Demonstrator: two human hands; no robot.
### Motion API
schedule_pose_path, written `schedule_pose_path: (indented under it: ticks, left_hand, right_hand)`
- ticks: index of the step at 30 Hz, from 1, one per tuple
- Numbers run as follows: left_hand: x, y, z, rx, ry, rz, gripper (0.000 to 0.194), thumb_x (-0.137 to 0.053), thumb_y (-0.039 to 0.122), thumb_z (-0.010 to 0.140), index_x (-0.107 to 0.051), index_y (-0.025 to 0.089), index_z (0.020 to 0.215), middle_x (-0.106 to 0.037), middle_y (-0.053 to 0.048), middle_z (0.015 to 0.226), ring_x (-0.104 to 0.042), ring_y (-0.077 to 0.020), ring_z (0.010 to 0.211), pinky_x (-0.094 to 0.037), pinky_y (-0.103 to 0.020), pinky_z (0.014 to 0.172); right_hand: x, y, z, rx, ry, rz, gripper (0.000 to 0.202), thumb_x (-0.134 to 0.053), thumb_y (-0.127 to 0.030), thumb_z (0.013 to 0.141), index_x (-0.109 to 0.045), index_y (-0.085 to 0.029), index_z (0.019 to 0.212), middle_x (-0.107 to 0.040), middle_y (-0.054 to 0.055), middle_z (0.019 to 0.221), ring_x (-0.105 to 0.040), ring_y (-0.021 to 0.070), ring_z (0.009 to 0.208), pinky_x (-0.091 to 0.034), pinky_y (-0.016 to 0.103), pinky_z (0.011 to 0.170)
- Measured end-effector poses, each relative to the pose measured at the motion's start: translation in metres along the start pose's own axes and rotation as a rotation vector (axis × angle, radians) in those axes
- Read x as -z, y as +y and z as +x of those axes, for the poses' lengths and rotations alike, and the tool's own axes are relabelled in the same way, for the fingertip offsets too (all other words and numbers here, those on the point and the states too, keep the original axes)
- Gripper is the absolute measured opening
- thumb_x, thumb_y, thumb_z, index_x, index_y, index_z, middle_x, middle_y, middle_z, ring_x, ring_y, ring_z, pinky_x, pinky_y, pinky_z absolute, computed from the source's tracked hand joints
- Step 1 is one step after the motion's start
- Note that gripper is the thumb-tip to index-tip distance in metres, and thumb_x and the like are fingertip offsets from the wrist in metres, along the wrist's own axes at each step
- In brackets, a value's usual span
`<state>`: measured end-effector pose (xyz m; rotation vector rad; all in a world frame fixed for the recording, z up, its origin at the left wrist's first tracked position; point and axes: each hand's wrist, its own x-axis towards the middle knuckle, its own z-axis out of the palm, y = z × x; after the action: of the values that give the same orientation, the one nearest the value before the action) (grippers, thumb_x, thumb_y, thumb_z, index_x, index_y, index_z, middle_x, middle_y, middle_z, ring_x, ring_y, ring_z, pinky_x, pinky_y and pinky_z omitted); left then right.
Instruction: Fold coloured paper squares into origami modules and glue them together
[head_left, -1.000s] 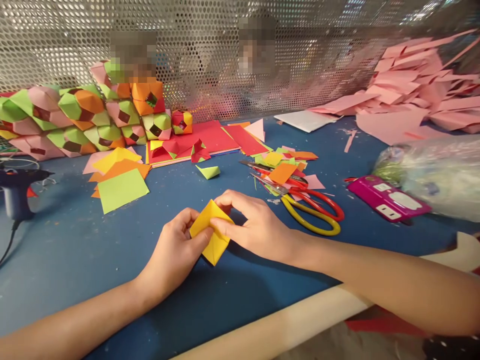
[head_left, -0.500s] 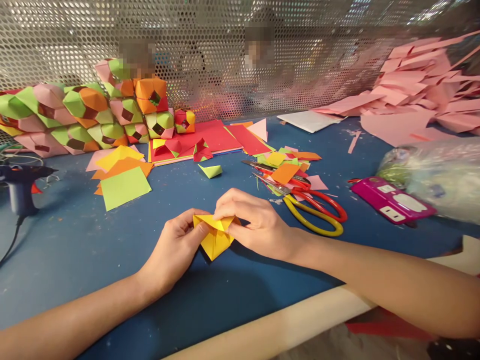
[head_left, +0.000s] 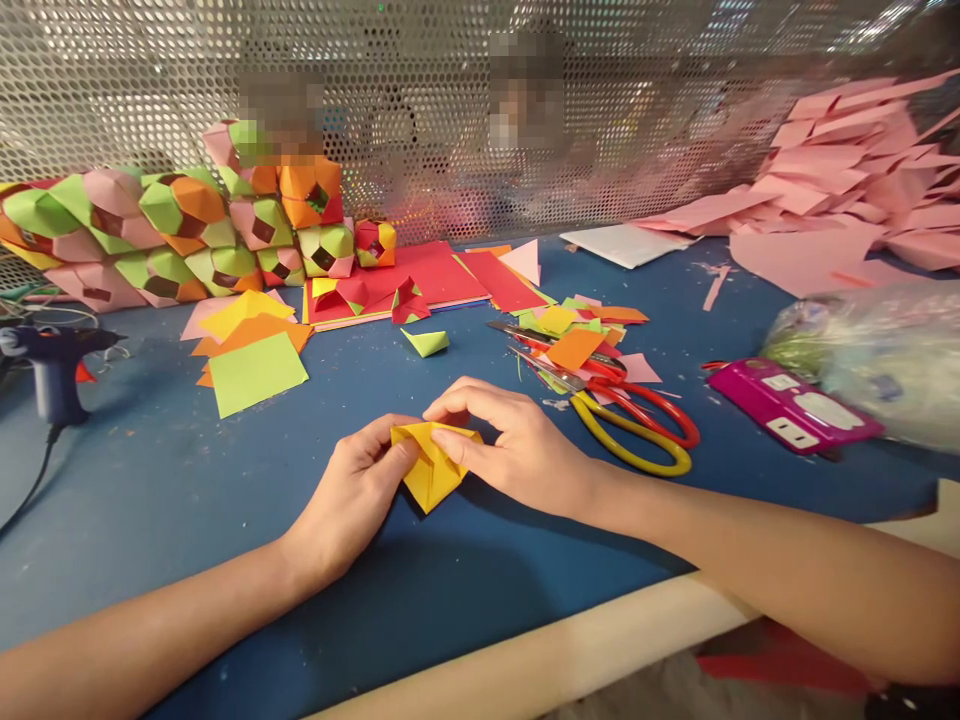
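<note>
Between my hands is a piece of folded yellow paper (head_left: pixel 429 478), its point facing down toward me, just above the blue table. My left hand (head_left: pixel 360 490) pinches its left corner, thumb in front and fingers behind. At the right corner my right hand (head_left: pixel 517 440) is closed on the paper, its thumb lying over the folded flap and its index finger along the top edge. Part of the right side is hidden by that thumb. Beyond my hands a small folded green paper piece (head_left: pixel 426 343) lies on the blue table (head_left: pixel 300 480).
Scissors (head_left: pixel 637 450) with yellow and red handles rest by paper scraps (head_left: pixel 577 347) at the right. A purple power strip (head_left: pixel 793 405) sits farther right. Folded paper balls (head_left: pixel 172 240) are stacked back left, near a glue gun (head_left: pixel 60 370). Pink paper strips (head_left: pixel 847 170) pile up back right.
My right thumb has moved up onto the front of the yellow paper's top flap, which now lies flatter. The left hand keeps its pinch. The whole view has shifted slightly.
</note>
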<state>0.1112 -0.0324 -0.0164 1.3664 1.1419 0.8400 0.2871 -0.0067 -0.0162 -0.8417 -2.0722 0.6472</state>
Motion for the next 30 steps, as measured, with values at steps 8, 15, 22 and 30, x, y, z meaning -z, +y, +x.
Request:
schedule_pose_path:
  ticks: [8,15,22,30]
  left_hand:
    - [-0.0003,-0.0015,-0.0008,-0.012,0.035,-0.001,0.029,-0.047,0.032,0.084,-0.062,0.017,0.105,-0.065,-0.003,0.088,-0.056,-0.0159,0.077,-0.045,-0.025,0.068]
    - [0.0001,0.0025,-0.0025,-0.022,0.026,0.083,0.030,-0.045,0.027,0.084,-0.062,0.019,0.108,-0.065,-0.002,0.087,-0.056,-0.0154,0.078,-0.044,-0.023,0.067]
    - [-0.0004,0.0049,-0.0031,-0.036,0.041,0.139,0.032,-0.045,0.028,0.085,-0.063,0.019,0.109,-0.068,-0.002,0.095,-0.059,-0.0171,0.085,-0.045,-0.024,0.070]
    - [-0.0039,0.0055,-0.0041,-0.075,0.026,0.099,0.031,-0.049,0.034,0.085,-0.061,0.018,0.110,-0.067,-0.001,0.092,-0.059,-0.0159,0.084,-0.046,-0.023,0.073]
  right_hand:
    - [-0.0017,-0.0002,0.0012,-0.025,0.017,0.006,0.009,-0.051,-0.012,0.081,-0.057,-0.019,0.083,-0.057,0.001,0.080,-0.055,0.0120,0.073,-0.046,0.025,0.069]
    - [-0.0015,-0.0011,0.0020,-0.043,0.036,-0.006,0.008,-0.052,-0.011,0.080,-0.056,-0.018,0.081,-0.057,0.001,0.078,-0.055,0.0114,0.073,-0.046,0.023,0.068]
    - [-0.0021,-0.0025,0.0020,-0.043,0.054,-0.018,0.009,-0.052,-0.010,0.079,-0.055,-0.019,0.078,-0.056,0.000,0.076,-0.055,0.0112,0.071,-0.046,0.023,0.067]
    - [-0.0018,-0.0017,0.0011,-0.013,0.056,-0.010,0.010,-0.054,-0.009,0.079,-0.054,-0.019,0.077,-0.055,0.000,0.076,-0.055,0.0111,0.072,-0.046,0.023,0.068]
